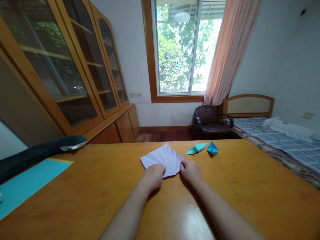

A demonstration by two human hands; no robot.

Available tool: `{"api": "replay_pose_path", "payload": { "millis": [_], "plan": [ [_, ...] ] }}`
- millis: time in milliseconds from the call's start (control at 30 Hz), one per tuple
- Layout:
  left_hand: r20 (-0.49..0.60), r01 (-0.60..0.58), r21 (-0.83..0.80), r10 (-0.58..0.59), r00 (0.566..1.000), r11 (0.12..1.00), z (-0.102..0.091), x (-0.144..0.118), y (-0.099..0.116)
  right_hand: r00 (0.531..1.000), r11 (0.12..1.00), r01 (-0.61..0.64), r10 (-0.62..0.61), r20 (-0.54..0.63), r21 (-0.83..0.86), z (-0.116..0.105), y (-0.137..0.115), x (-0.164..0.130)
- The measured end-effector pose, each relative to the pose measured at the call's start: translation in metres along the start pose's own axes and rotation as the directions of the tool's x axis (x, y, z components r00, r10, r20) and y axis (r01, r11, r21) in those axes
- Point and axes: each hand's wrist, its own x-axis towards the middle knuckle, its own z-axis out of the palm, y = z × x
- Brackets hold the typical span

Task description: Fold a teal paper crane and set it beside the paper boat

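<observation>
Both hands, left hand (155, 176) and right hand (190, 170), pinch the near edge of the creased white paper (163, 159), which spreads toward 12 o'clock on the worktop (100, 186).

Left hand (153, 175), right hand (190, 170) (curled)

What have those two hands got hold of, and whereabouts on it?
A creased white paper sheet lying on the wooden table. The left hand pins its near edge; the right hand pinches its near right corner.
</observation>
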Motion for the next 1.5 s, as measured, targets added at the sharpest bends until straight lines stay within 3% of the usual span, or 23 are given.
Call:
{"api": "replay_pose_path", "payload": {
  "millis": [267, 400, 700, 900, 1033, 1200, 1333, 1500],
  "plan": [
    [-0.016, -0.105, -0.003, 0.105, 0.994, 0.994, -0.008, -0.007, 0.017, 1.0, 1.0, 0.014, -0.014, 0.002, -0.021, -0.001, 0.0, 0.001],
    [0.051, 0.01, -0.071, -0.007, 0.999, 0.997, -0.005, -0.003, 0.018, 1.0, 1.0, 0.001, -0.001, 0.023, -0.024, -0.001, -0.001, 0.002],
    [0.001, 0.181, 0.012, -0.181, 0.984, 0.983, 0.014, 0.006, 0.012, 0.999, 0.999, 0.047, -0.046, 0.01, -0.028, 0.002, -0.001, 0.001],
    [-0.031, 0.168, 0.027, -0.167, 0.985, 0.985, 0.016, 0.003, 0.018, 0.999, 0.995, -0.005, 0.0, -0.054, -0.102, -0.004, -0.006, -0.004],
    [-0.068, 0.128, 0.03, -0.126, 0.99, 0.991, 0.023, 0.005, 0.026, 0.984, 0.986, 0.131, -0.142, -0.111, -0.101, -0.01, -0.012, -0.008],
    [-0.096, 0.08, 0.017, -0.078, 0.992, 0.997, 0.044, 0.014, 0.028, 0.91, 0.911, 0.411, -0.412, -0.043, -0.031, -0.006, -0.021, -0.012],
    [-0.081, 0.084, -0.025, -0.086, 0.993, 0.996, 0.056, 0.019, 0.022, 0.93, 0.928, 0.368, -0.368, 0.009, -0.058, 0.0, -0.021, -0.013],
    [-0.012, 0.078, -0.068, -0.079, 0.997, 0.995, 0.048, 0.017, 0.015, 0.939, 0.939, 0.342, -0.34, 0.056, -0.04, -0.003, -0.018, -0.013]
  ]
}}
